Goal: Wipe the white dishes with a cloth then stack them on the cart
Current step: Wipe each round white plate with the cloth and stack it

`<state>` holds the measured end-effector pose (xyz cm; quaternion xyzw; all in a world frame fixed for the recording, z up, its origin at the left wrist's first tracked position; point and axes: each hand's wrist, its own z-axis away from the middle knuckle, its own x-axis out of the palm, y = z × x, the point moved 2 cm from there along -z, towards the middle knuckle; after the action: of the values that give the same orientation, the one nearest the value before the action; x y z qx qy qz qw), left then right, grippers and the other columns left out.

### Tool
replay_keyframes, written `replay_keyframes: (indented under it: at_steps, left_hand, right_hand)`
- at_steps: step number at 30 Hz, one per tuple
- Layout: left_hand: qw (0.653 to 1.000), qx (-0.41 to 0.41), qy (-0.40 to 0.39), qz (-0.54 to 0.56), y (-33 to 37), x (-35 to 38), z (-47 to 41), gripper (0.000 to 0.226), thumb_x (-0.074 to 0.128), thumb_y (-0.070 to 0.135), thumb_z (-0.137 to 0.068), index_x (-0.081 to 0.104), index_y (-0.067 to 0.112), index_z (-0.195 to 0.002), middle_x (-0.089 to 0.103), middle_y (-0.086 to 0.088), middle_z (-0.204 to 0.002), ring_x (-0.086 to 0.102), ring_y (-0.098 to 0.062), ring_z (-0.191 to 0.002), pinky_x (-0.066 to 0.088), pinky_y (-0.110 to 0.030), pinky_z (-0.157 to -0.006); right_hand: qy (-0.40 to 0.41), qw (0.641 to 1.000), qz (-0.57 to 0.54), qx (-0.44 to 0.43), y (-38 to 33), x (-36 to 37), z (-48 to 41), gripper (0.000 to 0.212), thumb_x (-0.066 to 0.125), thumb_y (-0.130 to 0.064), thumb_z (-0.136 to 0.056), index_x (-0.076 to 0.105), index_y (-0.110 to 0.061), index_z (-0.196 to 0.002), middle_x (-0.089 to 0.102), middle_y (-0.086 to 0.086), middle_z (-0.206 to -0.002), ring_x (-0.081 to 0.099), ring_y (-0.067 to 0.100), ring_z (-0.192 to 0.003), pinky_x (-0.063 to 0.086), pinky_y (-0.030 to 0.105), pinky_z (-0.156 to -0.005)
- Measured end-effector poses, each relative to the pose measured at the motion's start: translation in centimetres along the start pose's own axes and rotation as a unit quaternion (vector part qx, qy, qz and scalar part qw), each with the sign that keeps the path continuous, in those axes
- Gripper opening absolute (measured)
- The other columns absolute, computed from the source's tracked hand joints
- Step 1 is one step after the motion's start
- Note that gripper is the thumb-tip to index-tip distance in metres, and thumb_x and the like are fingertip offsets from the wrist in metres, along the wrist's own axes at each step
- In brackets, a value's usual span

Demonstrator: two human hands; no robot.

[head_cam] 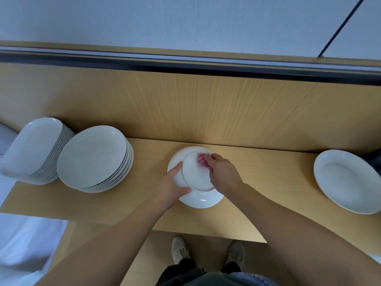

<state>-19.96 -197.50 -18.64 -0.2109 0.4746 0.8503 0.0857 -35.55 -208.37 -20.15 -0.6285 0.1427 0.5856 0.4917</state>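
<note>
Head view: the right grip (221, 172) pinches a pink cloth (203, 159) against the upturned plate (198, 182) at mid-surface (268, 172), while the left grip (169, 184) clasps its rim. Two stacks (92, 159) probably still wait; most work remains.

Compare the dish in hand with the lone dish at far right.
The centre dish shows its underside; the right-hand dish lies face up. The left hand grips the centre dish while the right hand presses a pink cloth on it; the right-hand dish sits untouched. Both are white.
</note>
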Motion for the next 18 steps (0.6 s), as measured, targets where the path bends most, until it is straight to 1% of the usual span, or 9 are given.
replay_keyframes:
  at_steps: [1,3,6,8,9,11,13,15,18]
  left_hand:
    - [1.0,-0.004,-0.001,0.006,-0.1,0.0,-0.1,0.09,0.08,0.024,-0.073,0.029,0.034,-0.147,0.039,0.001,-0.143,0.039,-0.024,-0.13,0.041,-0.043,-0.106]
    - [1.0,-0.008,0.001,0.009,-0.4,0.0,-0.3,0.088,0.079,0.018,-0.076,0.03,0.033,-0.147,0.037,-0.001,-0.144,0.038,-0.025,-0.13,0.04,-0.042,-0.106]
    - [1.0,-0.006,0.008,0.021,-0.7,0.0,-0.8,0.087,0.08,0.017,-0.075,0.032,0.036,-0.145,0.037,0.0,-0.146,0.038,-0.023,-0.131,0.041,-0.036,-0.105]
    - [1.0,-0.012,0.008,0.017,-0.8,0.0,-0.9,0.087,0.08,0.017,-0.075,0.032,0.036,-0.145,0.037,0.001,-0.146,0.039,-0.02,-0.131,0.041,-0.032,-0.103]
    - [1.0,-0.016,0.009,0.011,-0.8,-0.1,-1.0,0.088,0.08,0.017,-0.074,0.032,0.035,-0.146,0.039,0.001,-0.146,0.04,-0.019,-0.13,0.041,-0.032,-0.103]
    - [1.0,-0.016,0.011,0.009,-0.9,-0.3,-1.2,0.089,0.08,0.015,-0.074,0.032,0.034,-0.146,0.043,0.0,-0.144,0.043,-0.017,-0.127,0.043,-0.03,-0.101]
    - [1.0,-0.019,0.011,0.019,-1.0,-0.4,-1.2,0.09,0.081,0.014,-0.073,0.033,0.033,-0.146,0.043,0.0,-0.143,0.044,-0.015,-0.125,0.042,-0.024,-0.096]
    - [0.999,-0.022,0.006,0.033,-1.0,-0.5,-1.3,0.09,0.082,0.014,-0.072,0.034,0.032,-0.146,0.042,0.001,-0.143,0.043,-0.013,-0.122,0.04,-0.022,-0.091]
    - [0.999,-0.012,0.001,0.041,-0.9,-0.7,-1.3,0.09,0.082,0.015,-0.071,0.034,0.033,-0.146,0.039,0.004,-0.141,0.04,-0.015,-0.127,0.038,-0.022,-0.09]
  right_hand:
    - [-0.01,0.999,0.031,0.014,-0.1,0.3,-0.7,0.051,0.045,-0.006,-0.087,0.051,-0.022,-0.135,0.053,-0.002,-0.13,0.056,0.029,-0.104,0.048,0.036,-0.091]
    - [-0.026,0.997,0.059,0.033,-0.8,0.9,-1.3,0.051,0.047,-0.008,-0.086,0.05,-0.022,-0.135,0.051,-0.002,-0.133,0.052,0.029,-0.105,0.045,0.037,-0.095]
    - [-0.009,0.998,0.056,0.018,-2.2,1.5,-1.8,0.05,0.051,-0.008,-0.086,0.051,-0.019,-0.134,0.049,0.0,-0.137,0.046,0.033,-0.119,0.038,0.042,-0.103]
    - [-0.006,0.998,0.058,-0.028,-2.7,2.0,-1.8,0.051,0.057,-0.008,-0.085,0.053,-0.016,-0.135,0.05,0.003,-0.138,0.044,0.035,-0.127,0.034,0.04,-0.106]
    - [-0.019,0.997,0.056,-0.053,-2.8,2.2,-1.6,0.052,0.059,-0.009,-0.085,0.052,-0.015,-0.136,0.05,0.003,-0.14,0.041,0.034,-0.132,0.031,0.039,-0.108]
    - [-0.037,0.993,0.031,-0.106,-2.9,2.5,-0.7,0.049,0.061,-0.006,-0.086,0.056,-0.014,-0.134,0.05,0.003,-0.143,0.035,0.035,-0.137,0.028,0.042,-0.112]
    - [-0.02,0.985,0.01,-0.172,-2.4,2.7,0.5,0.045,0.064,0.002,-0.08,0.066,-0.014,-0.121,0.06,0.004,-0.131,0.045,0.038,-0.13,0.035,0.046,-0.109]
    - [-0.008,0.972,0.019,-0.234,-1.7,2.4,1.9,0.043,0.068,0.006,-0.073,0.072,-0.016,-0.11,0.066,0.002,-0.12,0.054,0.035,-0.122,0.042,0.044,-0.104]
    - [-0.022,0.956,0.036,-0.289,0.3,1.3,3.3,0.045,0.074,0.007,-0.069,0.074,-0.02,-0.105,0.068,-0.001,-0.119,0.059,0.027,-0.118,0.047,0.038,-0.101]
